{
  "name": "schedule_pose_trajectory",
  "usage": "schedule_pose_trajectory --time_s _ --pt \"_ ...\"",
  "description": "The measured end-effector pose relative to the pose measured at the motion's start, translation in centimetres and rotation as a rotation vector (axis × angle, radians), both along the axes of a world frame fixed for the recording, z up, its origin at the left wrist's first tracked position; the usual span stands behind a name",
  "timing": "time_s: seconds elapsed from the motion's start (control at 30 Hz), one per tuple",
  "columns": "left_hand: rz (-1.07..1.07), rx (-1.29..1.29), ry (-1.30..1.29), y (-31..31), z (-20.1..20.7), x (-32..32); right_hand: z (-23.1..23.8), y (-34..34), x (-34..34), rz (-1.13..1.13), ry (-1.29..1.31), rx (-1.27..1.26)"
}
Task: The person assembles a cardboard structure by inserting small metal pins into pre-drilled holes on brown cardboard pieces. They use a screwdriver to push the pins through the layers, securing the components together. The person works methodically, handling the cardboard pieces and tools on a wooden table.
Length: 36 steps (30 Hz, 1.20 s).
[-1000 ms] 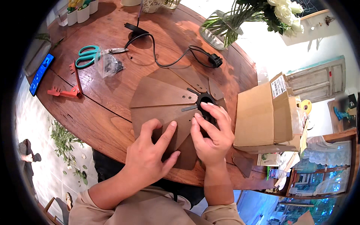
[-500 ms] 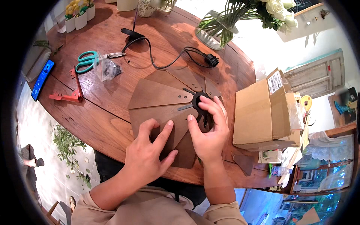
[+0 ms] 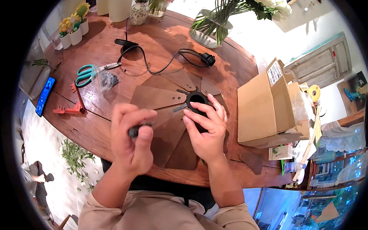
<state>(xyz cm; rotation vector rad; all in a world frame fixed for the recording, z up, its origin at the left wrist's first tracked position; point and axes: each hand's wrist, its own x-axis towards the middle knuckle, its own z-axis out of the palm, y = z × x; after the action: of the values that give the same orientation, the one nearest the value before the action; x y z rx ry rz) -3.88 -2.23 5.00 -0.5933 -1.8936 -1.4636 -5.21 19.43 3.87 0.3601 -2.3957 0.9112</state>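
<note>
Brown flat blades fan out on the table around a black ring hub with metal arms. Two small holes show near the inner end of several blades. My right hand rests over the ring's near side, its thumb and fingers closed about the edge of the hub and a blade. Raised over the left blades, my left hand is closed on a small tool with a dark rounded handle. A thin tip seems to point right from it, but motion blur hides its exact kind.
A cardboard box stands open at right. Across the table lie a black cable with socket, teal-handled scissors, a clear bag of small parts, a red tool and a phone. A glass flower vase stands behind.
My left hand has lifted off the blades and moved left, and a dark-handled tool now shows in it. My right hand stays at the hub. The whole view has shifted slightly.
</note>
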Motion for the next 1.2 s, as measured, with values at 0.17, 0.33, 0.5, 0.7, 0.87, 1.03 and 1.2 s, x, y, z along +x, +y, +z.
schedule_pose_trajectory --time_s 0.17,0.33,0.5,0.7,0.87,1.03,1.2 --pt "-0.170 0.251 -0.176 1.9 -1.1 -1.8 -0.3 0.1 0.0 0.015 0.025 0.002" --pt "-0.218 0.158 -0.049 2.5 -2.2 -2.2 -0.3 0.1 0.1 0.018 -0.004 0.004" --pt "-0.197 0.117 -0.031 2.9 -2.4 -2.0 0.0 0.1 0.1 0.011 0.015 0.017" --pt "-0.192 0.106 -0.054 3.3 -2.6 -2.1 0.0 0.2 0.1 -0.007 0.024 0.046" --pt "-0.181 0.082 -0.021 3.1 -2.1 -2.0 0.4 -0.1 0.2 -0.001 0.026 0.041" --pt "-0.167 -0.058 -0.049 3.0 -0.1 -2.1 0.0 0.4 0.1 0.056 0.013 0.016" --pt "-0.247 -0.364 -0.148 2.1 4.4 -2.1 0.9 1.7 0.1 0.115 -0.022 0.067"
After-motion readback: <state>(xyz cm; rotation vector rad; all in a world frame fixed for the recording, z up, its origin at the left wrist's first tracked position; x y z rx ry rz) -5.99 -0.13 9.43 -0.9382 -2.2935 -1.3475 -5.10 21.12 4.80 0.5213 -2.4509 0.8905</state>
